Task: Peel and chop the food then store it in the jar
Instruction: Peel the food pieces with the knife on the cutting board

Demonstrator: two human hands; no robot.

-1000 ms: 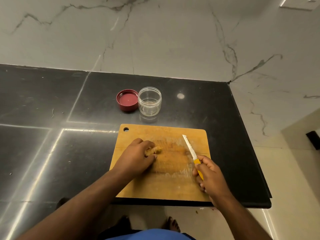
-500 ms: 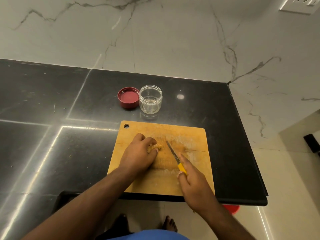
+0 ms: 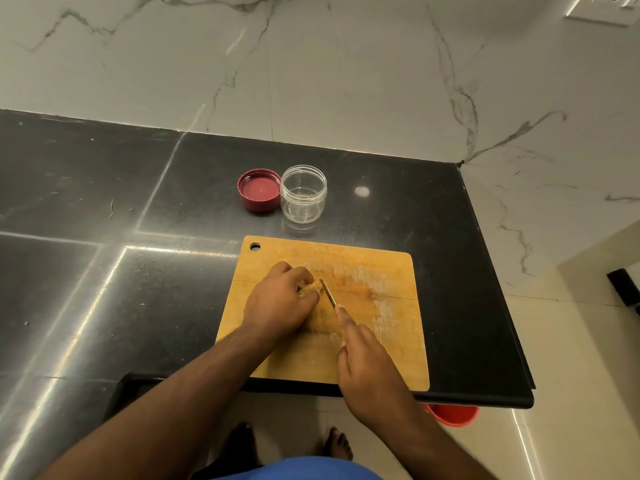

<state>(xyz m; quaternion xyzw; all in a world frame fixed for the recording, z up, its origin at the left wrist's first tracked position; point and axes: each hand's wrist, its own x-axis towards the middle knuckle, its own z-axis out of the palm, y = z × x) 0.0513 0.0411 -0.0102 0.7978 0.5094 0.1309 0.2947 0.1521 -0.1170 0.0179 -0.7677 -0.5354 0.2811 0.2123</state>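
The food (image 3: pixel 307 288), a small pale-yellow lump, lay on the board (image 3: pixel 391 271) left of the board's middle, on the near side of the jar (image 3: pixel 303 192). The left hand (image 3: pixel 277 303) pinched it between curled fingers and thumb, so only its right end showed. The right hand (image 3: pixel 367 368) gripped the knife (image 3: pixel 328 294) with the forefinger stretched along the blade's back; the handle was hidden under the palm.

What mattered for the cut was how blade and lump lay to each other. The blade ran from the right hand away and leftward across the board, its tip just beside the exposed end of the food and very near the left fingertips (image 3: pixel 311 277). Whether the edge already touched the lump could not be told. The lump's own long axis was mostly hidden by the hand, so it could not be read.

The right hand was plainly the cutting one, the left the holder. Judging by this, chopping was under way; the jar stood open beyond the board's far edge with nothing clearly in it, its lid (image 3: pixel 259 189) touching or just beside it on the left.
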